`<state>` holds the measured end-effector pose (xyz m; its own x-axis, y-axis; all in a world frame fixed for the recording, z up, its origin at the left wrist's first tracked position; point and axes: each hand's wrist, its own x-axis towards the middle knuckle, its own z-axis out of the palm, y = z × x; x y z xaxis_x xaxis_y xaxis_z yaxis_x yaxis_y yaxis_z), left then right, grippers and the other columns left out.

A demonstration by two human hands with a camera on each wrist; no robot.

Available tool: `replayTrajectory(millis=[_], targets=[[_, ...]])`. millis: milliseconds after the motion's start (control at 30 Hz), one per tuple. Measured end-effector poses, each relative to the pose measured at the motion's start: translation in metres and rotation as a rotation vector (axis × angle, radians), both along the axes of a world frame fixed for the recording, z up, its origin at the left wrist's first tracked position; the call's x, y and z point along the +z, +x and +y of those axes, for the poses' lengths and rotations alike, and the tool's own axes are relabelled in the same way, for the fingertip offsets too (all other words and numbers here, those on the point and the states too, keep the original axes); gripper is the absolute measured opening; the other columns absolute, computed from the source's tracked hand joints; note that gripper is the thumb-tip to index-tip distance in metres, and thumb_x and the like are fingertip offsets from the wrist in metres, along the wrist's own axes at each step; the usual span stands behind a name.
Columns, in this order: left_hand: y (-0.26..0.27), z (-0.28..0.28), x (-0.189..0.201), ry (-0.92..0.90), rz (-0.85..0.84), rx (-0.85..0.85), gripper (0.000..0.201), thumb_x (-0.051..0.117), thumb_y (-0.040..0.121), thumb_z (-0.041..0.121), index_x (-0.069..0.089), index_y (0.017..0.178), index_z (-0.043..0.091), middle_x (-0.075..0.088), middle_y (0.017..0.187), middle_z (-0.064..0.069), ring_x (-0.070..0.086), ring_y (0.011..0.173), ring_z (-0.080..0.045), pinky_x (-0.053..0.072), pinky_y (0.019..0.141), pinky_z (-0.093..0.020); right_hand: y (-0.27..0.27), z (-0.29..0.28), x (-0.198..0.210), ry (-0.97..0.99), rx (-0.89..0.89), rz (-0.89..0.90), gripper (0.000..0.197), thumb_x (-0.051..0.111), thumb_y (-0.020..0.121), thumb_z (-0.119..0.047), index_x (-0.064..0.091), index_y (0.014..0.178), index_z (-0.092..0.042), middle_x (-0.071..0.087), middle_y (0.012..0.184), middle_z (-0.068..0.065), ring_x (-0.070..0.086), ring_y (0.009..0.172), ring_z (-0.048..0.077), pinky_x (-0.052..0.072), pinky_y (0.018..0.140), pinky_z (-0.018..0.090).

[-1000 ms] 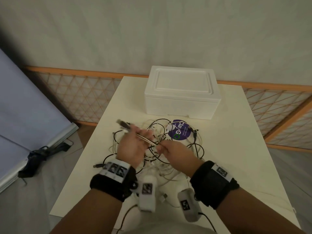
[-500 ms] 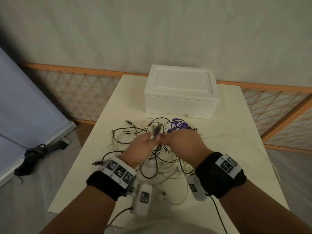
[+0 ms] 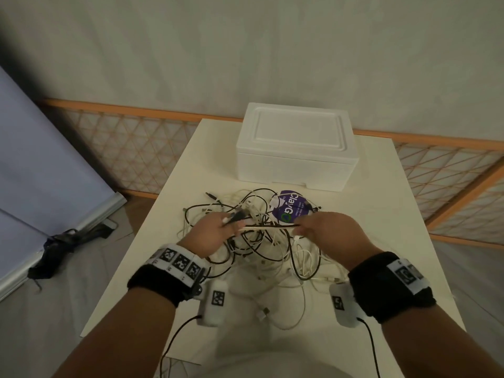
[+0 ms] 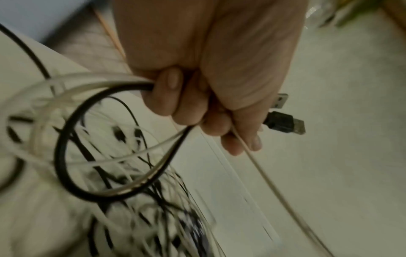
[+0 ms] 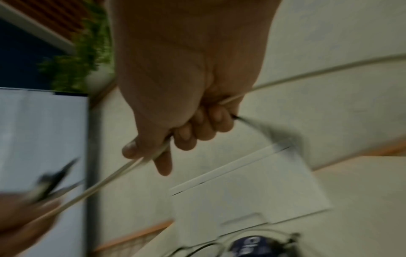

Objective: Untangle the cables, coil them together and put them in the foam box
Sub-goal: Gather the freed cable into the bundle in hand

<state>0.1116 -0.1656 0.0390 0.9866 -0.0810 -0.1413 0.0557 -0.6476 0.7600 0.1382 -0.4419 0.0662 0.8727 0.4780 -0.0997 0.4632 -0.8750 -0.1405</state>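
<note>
A tangle of black and white cables (image 3: 261,249) lies on the white table (image 3: 387,241) in front of a closed white foam box (image 3: 296,145). My left hand (image 3: 215,230) grips a bundle of cables in a fist, with two USB plugs (image 4: 285,121) sticking out past the thumb. A black loop (image 4: 72,156) hangs from that fist. My right hand (image 3: 321,230) pinches the same white and black strands (image 5: 123,175), stretched taut between both hands above the pile.
A purple round sticker or lid (image 3: 290,207) lies under the cables near the box. A wood lattice rail (image 3: 136,148) runs behind the table. A grey board (image 3: 41,165) leans at the left, with a dark strap (image 3: 68,241) on the floor.
My hands were close together half a second ago; they have drawn apart sideways, stretching the held strands between them. The left hand shifted left with the plugs.
</note>
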Motion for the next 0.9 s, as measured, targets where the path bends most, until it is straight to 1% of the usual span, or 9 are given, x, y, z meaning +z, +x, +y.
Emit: replayTrajectory(millis=[167, 267, 333, 400, 500, 633, 700, 800, 900], targets=[[-0.002, 0.015, -0.006, 0.09, 0.035, -0.036, 0.038, 0.057, 0.083, 0.058, 0.064, 0.058, 0.029, 0.056, 0.058, 0.004, 0.051, 0.052, -0.002, 0.034, 0.057, -0.024, 0.005, -0.041, 0.0, -0.152, -0.232, 0.153, 0.052, 0.019, 0.087, -0.067, 0.053, 0.078, -0.029, 0.057, 0.079, -0.007, 0.058, 0.083, 0.014, 0.047, 0.077, 0.033], [0.0, -0.014, -0.004, 0.036, 0.026, -0.044, 0.036, 0.058, 0.09, 0.046, 0.063, 0.061, 0.026, 0.052, 0.053, 0.008, 0.047, 0.048, 0.0, 0.032, 0.053, -0.02, 0.006, -0.034, -0.003, -0.259, -0.227, 0.074, 0.034, 0.038, 0.095, -0.051, 0.056, 0.115, -0.031, 0.058, 0.12, -0.008, 0.053, 0.118, 0.014, 0.032, 0.104, 0.043], [0.0, -0.028, -0.003, -0.037, 0.043, -0.039, 0.045, 0.055, 0.087, 0.056, 0.067, 0.07, 0.016, 0.052, 0.054, 0.009, 0.043, 0.05, -0.005, 0.033, 0.054, -0.023, 0.003, -0.016, 0.006, -0.083, -0.132, 0.055, 0.055, 0.056, 0.086, -0.032, 0.039, 0.139, -0.03, 0.034, 0.15, -0.008, 0.029, 0.14, 0.012, 0.008, 0.116, 0.048], [-0.001, -0.039, 0.001, -0.25, 0.028, 0.003, 0.05, 0.051, 0.078, 0.07, 0.071, 0.086, 0.025, 0.055, 0.067, 0.003, 0.042, 0.055, -0.011, 0.034, 0.056, -0.027, -0.006, 0.009, 0.02, 0.223, -0.016, 0.108, 0.076, 0.064, 0.079, -0.025, 0.029, 0.146, -0.023, 0.027, 0.154, -0.005, 0.023, 0.142, 0.013, 0.0, 0.117, 0.028], [0.0, -0.055, 0.009, -0.833, 0.043, 0.236, 0.04, 0.053, 0.08, 0.055, 0.07, 0.097, 0.024, 0.064, 0.083, 0.0, 0.031, 0.043, -0.01, 0.026, 0.044, -0.024, -0.019, 0.049, 0.032, 0.469, 0.037, 0.266, 0.086, 0.067, 0.082, -0.028, 0.015, 0.151, -0.018, 0.029, 0.153, 0.0, 0.029, 0.139, 0.015, 0.017, 0.103, 0.013], [0.002, -0.061, 0.018, -1.227, 0.194, 0.449, 0.032, 0.057, 0.081, 0.046, 0.055, 0.067, 0.017, 0.047, 0.06, 0.002, 0.043, 0.049, -0.011, 0.039, 0.048, -0.023, -0.028, 0.089, 0.019, 0.581, 0.123, 0.402, 0.086, 0.068, 0.085, -0.027, 0.011, 0.149, -0.016, 0.057, 0.125, 0.004, 0.058, 0.107, 0.017, 0.046, 0.092, 0.03], [-0.002, -0.054, 0.018, -1.377, 0.23, 0.469, 0.034, 0.052, 0.088, 0.04, 0.046, 0.064, 0.018, 0.04, 0.057, 0.003, 0.04, 0.047, -0.011, 0.039, 0.048, -0.023, -0.03, 0.095, 0.012, 0.473, 0.083, 0.389, 0.077, 0.059, 0.091, -0.03, 0.012, 0.15, -0.017, 0.06, 0.12, 0.007, 0.06, 0.104, 0.023, 0.047, 0.088, 0.035], [-0.011, -0.032, 0.014, -1.508, 0.218, 0.476, 0.038, 0.048, 0.087, 0.039, 0.04, 0.056, 0.019, 0.029, 0.053, 0.005, 0.028, 0.041, -0.009, 0.032, 0.044, -0.021, -0.03, 0.085, 0.009, 0.259, 0.142, 0.293, 0.033, 0.047, 0.097, -0.037, 0.054, 0.119, -0.015, 0.065, 0.1, 0.007, 0.061, 0.094, 0.026, 0.047, 0.078, 0.036], [-0.025, -0.014, 0.002, -1.483, 0.245, 0.593, 0.042, 0.045, 0.093, 0.037, 0.036, 0.056, 0.02, 0.024, 0.048, 0.007, 0.023, 0.037, -0.008, 0.025, 0.038, -0.02, -0.037, 0.063, 0.019, 0.077, 0.175, 0.157, 0.045, 0.031, 0.096, -0.057, 0.051, 0.081, -0.019, 0.056, 0.079, -0.004, 0.052, 0.076, 0.016, 0.04, 0.065, 0.031]])
